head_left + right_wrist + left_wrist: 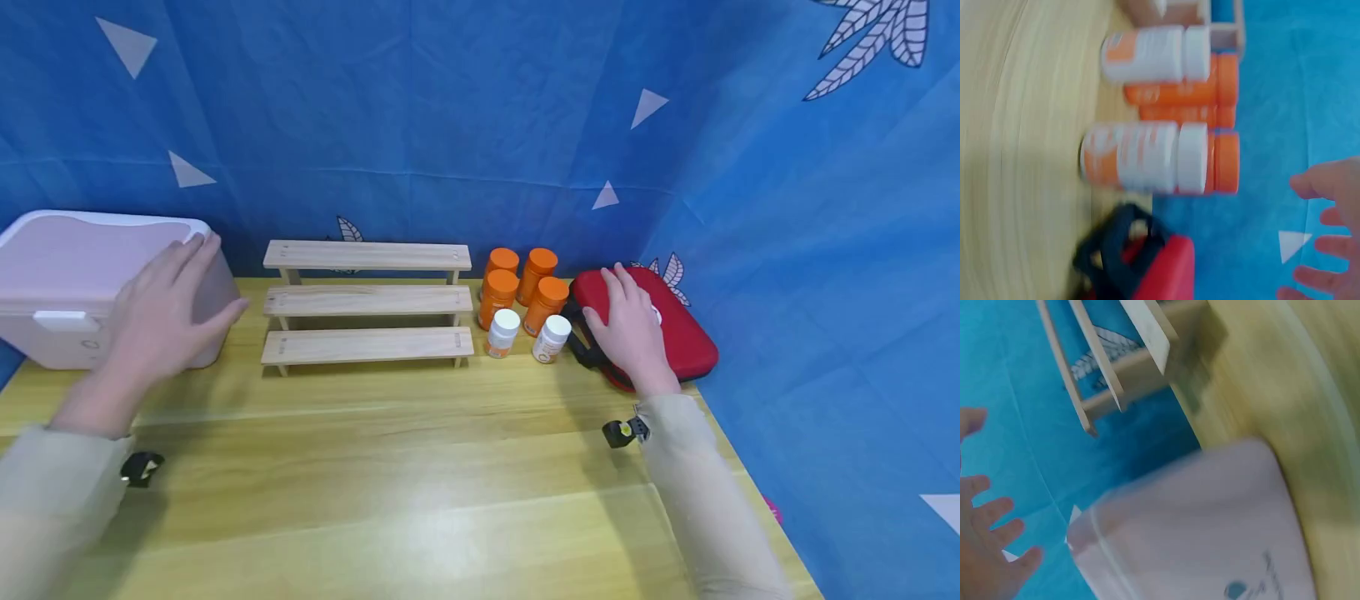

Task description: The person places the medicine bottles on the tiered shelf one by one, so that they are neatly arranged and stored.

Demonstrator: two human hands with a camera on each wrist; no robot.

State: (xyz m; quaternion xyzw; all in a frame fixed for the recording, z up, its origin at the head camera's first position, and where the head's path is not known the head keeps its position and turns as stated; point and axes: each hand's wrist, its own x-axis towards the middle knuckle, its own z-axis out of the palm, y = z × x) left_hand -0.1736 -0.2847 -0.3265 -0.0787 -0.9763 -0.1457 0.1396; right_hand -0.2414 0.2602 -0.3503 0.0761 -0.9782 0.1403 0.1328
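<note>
My left hand, fingers spread, is in front of the right part of a pale pink lidded box. The left wrist view shows that hand's fingers apart from the box. My right hand is over a red case with a black handle; whether it touches the case cannot be told. In the right wrist view its fingers are extended and hold nothing. Left of the case stand several orange bottles and two white-capped bottles, one front left, one front right.
A three-step wooden rack stands at the back middle of the wooden table, between the box and the bottles. Blue patterned cloth hangs behind the table and along its right side. Small black devices are on both wrists.
</note>
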